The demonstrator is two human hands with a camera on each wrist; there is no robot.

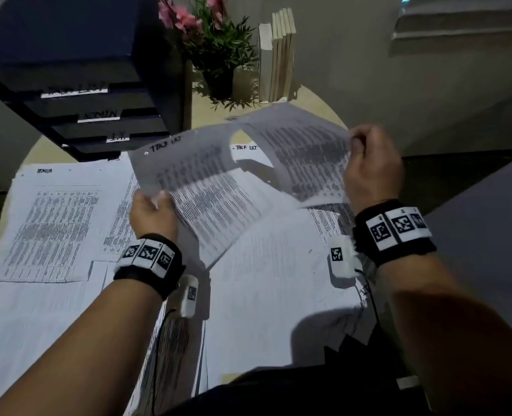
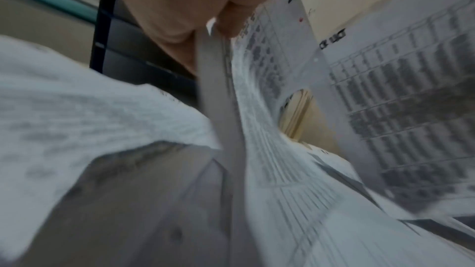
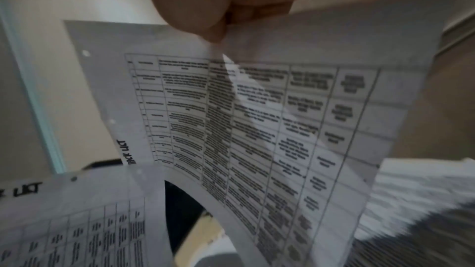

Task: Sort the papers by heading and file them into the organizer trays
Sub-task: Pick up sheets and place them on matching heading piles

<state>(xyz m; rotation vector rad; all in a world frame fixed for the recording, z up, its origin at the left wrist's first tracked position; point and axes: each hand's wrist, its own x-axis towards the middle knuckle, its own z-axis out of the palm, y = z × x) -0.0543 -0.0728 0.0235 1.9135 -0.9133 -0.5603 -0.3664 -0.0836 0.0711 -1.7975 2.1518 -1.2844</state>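
Head view shows us holding two printed white paper sheets above the round pale wooden table [image 1: 305, 100], which we take as our landmark. Our left hand [image 1: 152, 213] is closed on the lower edge of the white table-printed sheet headed "TACK LIST" [image 1: 194, 178], thumb and fingers pinching it, and it hangs over the table's middle. Our right hand [image 1: 372, 169] is curled shut on the edge of a second white table-printed sheet [image 1: 305, 151], raised over the table's right side; this sheet arches up and overlaps the first near the table's far part. From the right wrist view we read the same heading on the second sheet [image 3: 257, 119], with the thumb and fingers [image 3: 210, 27] pinching its top edge. In the left wrist view the left hand's fingers [image 2: 231, 21] clamp the first sheet's [image 2: 259, 109] thin edge; that view is blurred.

More loose white printed papers [image 1: 263, 280] cover most of the table, among them a flat sheet headed "ADMIN" [image 1: 50, 223] on its left side. At the table's far left stands the black stacked organizer with labelled trays [image 1: 77, 94]. A pink-flowered potted plant [image 1: 215, 46] and a row of upright pale books [image 1: 277, 55] stand at the table's far edge.
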